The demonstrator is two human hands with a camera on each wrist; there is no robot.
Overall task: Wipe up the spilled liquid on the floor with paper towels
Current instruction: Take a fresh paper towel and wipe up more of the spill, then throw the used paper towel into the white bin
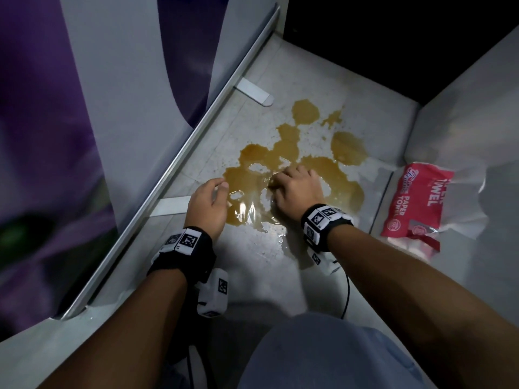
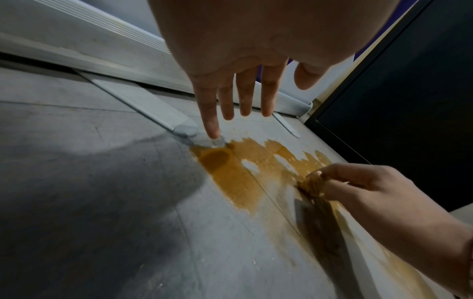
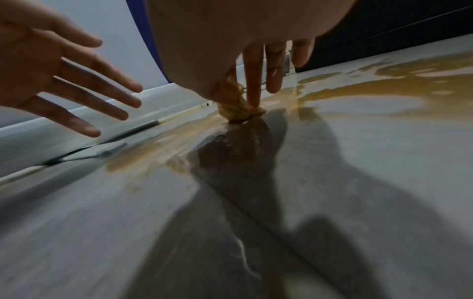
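In the head view, both forearms are reaching forward and down over the floor (image 1: 280, 80). The right hand (image 1: 297, 189) is lying palm-down in the middle of the brown spilled liquid (image 1: 283, 153), its fingers bunching over something that its back is hiding here. The left hand (image 1: 206, 200) is hanging just left of the puddle's near edge, fingers loosely bent, holding nothing. A red paper towel pack (image 1: 412, 203) is lying on the floor to the right of the spill, apart from it, its long axis running away from the person and its near end torn open.

In the left wrist view, the left hand (image 2: 238, 60) is spreading straight, parted fingers (image 2: 212, 121) downward over the floor (image 2: 102, 202); its lowest fingertip is showing right at the edge of the spilled liquid (image 2: 230, 178), though contact is hard to judge. The right hand (image 2: 379, 194) is pinching a soaked, brown-stained paper towel wad (image 2: 313, 185) against the wet floor.

In the right wrist view, the right hand (image 3: 230, 46) is pressing the paper towel wad (image 3: 238, 110) down with fingers (image 3: 252, 85) pointing at the floor (image 3: 358, 182); the twisted wad is standing roughly upright, its lower end sitting in the spilled liquid (image 3: 332, 93). The left hand (image 3: 51, 70) is hovering flat and empty, fingers splayed.
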